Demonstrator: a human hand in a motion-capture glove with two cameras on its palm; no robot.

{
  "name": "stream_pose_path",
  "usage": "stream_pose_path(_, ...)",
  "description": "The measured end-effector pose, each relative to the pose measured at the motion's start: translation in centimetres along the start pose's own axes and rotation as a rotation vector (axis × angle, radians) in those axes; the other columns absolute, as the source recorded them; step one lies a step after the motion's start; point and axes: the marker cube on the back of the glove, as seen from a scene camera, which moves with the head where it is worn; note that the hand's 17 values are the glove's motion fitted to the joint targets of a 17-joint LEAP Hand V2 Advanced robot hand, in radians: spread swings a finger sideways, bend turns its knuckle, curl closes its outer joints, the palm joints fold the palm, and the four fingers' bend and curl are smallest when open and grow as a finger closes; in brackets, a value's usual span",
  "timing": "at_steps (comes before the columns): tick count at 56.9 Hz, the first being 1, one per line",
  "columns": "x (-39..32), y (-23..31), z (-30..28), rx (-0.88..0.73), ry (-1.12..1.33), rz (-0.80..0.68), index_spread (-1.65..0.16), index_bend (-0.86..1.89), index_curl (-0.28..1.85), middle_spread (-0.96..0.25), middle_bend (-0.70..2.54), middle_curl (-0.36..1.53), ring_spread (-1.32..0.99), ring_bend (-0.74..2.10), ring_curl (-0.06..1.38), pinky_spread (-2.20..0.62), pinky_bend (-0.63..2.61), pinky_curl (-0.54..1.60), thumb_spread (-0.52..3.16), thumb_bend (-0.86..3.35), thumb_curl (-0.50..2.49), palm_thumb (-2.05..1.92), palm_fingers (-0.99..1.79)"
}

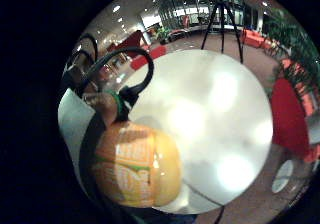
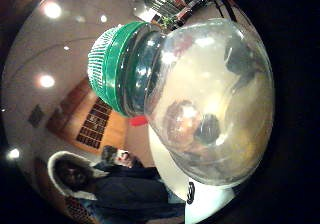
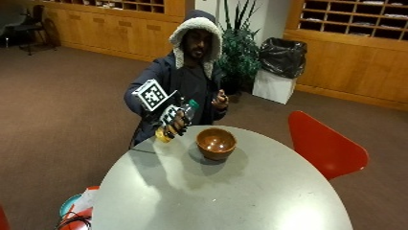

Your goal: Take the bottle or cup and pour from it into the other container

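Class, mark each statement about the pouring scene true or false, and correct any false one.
1. The gloved right hand holds the bottle above the table. True.
2. The bottle's cap is off. False: a green cap sits on its neck.
3. The bowl stands on the table, apart from the bottle. True.
4. The bowl is blue. False: it is brown.
5. The bottle stands upright on the table. False: it is held tilted in the air, cap end higher and pointing toward the bowl.
6. A red chair stands beside the table. True.
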Motion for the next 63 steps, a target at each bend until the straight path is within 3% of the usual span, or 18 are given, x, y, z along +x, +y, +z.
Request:
stream_pose_path(29, -8.3, -1.6, 6.4, -0.305, 0.705, -0.254, -0.27, 0.12, 0.33, -0.23, 0.33, 0.47, -0.16, 0.60, 0.40, 0.00, 0.40, 0.38, 0.41, -0.04, 0.68, 0.96, 1.16)
stream_pose_path(44, -10.9, -1.0, 9.3, -0.343, 1.118, -0.441, -0.27, 0.12, 0.33, -0.23, 0.33, 0.47, -0.16, 0.60, 0.40, 0.00, 0.38, 0.37, 0.43, -0.04, 0.68, 0.96, 1.16)
stream_pose_path(63, -12.1, 0.5, 12.2, -0.394, 1.321, -0.563, -0.27, 0.12, 0.32, -0.24, 0.32, 0.47, -0.17, 0.59, 0.40, 0.00, 0.38, 0.37, 0.44, -0.04, 0.68, 0.96, 1.16)
